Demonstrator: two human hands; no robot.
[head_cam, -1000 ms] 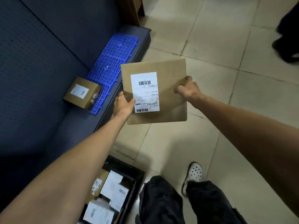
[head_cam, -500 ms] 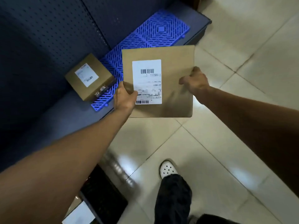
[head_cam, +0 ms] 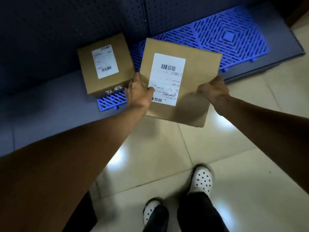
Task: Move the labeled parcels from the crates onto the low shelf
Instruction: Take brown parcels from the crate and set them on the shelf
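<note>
Two parcels in sight, and one of them is up in the air. Both hands have the flat brown parcel [head_cam: 197, 91]. The left hand [head_cam: 138, 92] grips its left edge, thumb lying on top at the lower corner of the white label. The right hand [head_cam: 213, 89] is curled round the right edge, and its fingers tuck underneath where I can't see them.

The parcel is tilted, straddling the front edge of the low shelf [head_cam: 50, 101]. Its far edge hangs over the blue grid matting [head_cam: 217, 36], while its near corner sticks out over the tiled floor [head_cam: 167, 156].

On the left it's tight. The small box parcel [head_cam: 123, 64] sits on the shelf, partly on the matting's near left corner. Its right side is just beside the held parcel's left edge, and the left hand's knuckles are nearly against it.

To the right, a long stretch of blue matting shows, running to the shelf's right end. Behind it all stands the dark perforated back panel [head_cam: 66, 22], close to the small box's far side.

Counting now: two parcels and two white labels, one on each. The held label carries two barcodes. I can't count the matting tiles, because the parcel covers the joins. Down below are two white perforated shoes, the right shoe [head_cam: 202, 180] ahead of the left shoe [head_cam: 150, 210], both well back from the shelf.
</note>
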